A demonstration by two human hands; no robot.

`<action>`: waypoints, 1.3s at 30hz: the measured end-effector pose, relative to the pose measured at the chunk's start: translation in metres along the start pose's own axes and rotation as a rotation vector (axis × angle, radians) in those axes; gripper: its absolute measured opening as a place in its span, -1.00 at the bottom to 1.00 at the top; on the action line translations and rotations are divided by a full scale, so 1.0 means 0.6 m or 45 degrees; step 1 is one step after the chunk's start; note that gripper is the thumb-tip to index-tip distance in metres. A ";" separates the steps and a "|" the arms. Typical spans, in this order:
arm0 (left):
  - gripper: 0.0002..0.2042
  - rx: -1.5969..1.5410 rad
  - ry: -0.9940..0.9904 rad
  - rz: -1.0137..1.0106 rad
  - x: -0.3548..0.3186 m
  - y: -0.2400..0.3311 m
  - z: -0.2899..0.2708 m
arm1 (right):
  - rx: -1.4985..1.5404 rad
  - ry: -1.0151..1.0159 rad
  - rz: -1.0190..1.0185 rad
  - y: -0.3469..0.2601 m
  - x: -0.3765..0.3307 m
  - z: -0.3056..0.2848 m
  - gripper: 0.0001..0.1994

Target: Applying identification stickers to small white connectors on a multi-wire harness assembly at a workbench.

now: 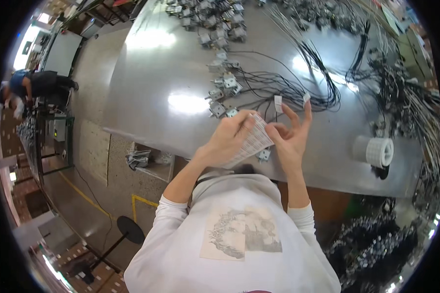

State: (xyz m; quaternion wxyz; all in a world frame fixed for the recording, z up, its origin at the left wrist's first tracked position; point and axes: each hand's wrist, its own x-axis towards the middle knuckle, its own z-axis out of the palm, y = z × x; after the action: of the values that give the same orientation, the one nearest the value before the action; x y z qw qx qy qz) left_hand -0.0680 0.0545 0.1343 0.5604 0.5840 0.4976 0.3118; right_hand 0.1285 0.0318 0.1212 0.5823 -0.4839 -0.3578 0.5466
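Above grey metal table (156,83), left hand (227,139) pinches white gridded label sheet (253,142); right hand (291,139) fingers spread, empty.

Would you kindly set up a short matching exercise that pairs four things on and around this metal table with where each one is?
Things:
1. sheet of labels
2. roll of labels
3. black wires
4. round-based stand

Places:
A. on the floor, left of the person
B. held in the left hand
C. lying on the table's right end
D. spread over the table beyond the right hand

Pairs: 1-B, 2-C, 3-D, 4-A
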 end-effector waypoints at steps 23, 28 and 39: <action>-0.73 0.227 -0.041 -0.016 0.001 0.001 0.032 | 0.061 -0.023 -0.059 -0.002 0.000 0.002 0.17; -0.71 0.397 -0.220 -0.091 -0.002 -0.003 0.026 | 0.015 0.023 -0.004 0.001 -0.006 -0.040 0.17; -0.80 1.118 -0.156 0.996 -0.021 -0.098 0.156 | -0.633 -0.666 -0.230 0.013 0.065 -0.210 0.11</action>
State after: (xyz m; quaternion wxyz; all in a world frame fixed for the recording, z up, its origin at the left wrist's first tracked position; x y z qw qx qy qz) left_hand 0.0007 0.0035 0.0636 0.1372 0.9185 0.2943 0.2257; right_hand 0.2510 0.0479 0.0749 0.3817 -0.4210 -0.6577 0.4945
